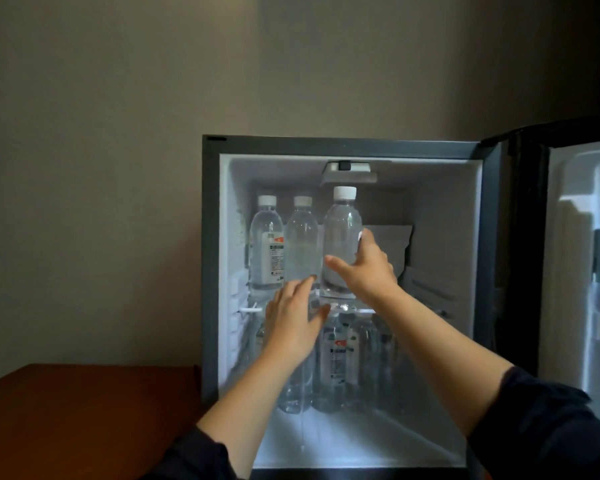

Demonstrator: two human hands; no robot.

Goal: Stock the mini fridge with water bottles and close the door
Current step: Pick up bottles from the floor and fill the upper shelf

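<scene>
Mid-stocking, judged from layout: third bottle going onto upper shelf, door not yet closed.

Mini fridge (210,271), landmark for all below: dark casing, white lit interior, sits on reddish-brown surface (84,410) that runs out to its left. Door (575,258) swung fully open at fridge's right, inner liner facing camera.

Lower compartment: cluster of water bottles (336,362) upright on fridge floor, clear w/ white caps, some w/ red-marked labels; exact count unclear, partly hidden behind left arm.

Upper shelf (357,310): two bottles (284,244) upright at fridge's back left, side by side. Third bottle (342,237) just right of them, upright, clear, white cap, base at or just above shelf; contact hard to tell.

Right hand (369,271): grip wrapped round third bottle's lower half, thumb in front, fingers behind. Left hand (293,320): open, fingers spread, holding nothing, at shelf's front edge near middle bottle's base; touch uncertain.

Next, prob.: seat bottle flat, release w/o tipping neighbours, fill free shelf space at fridge's right if more stock, then swing door shut.
</scene>
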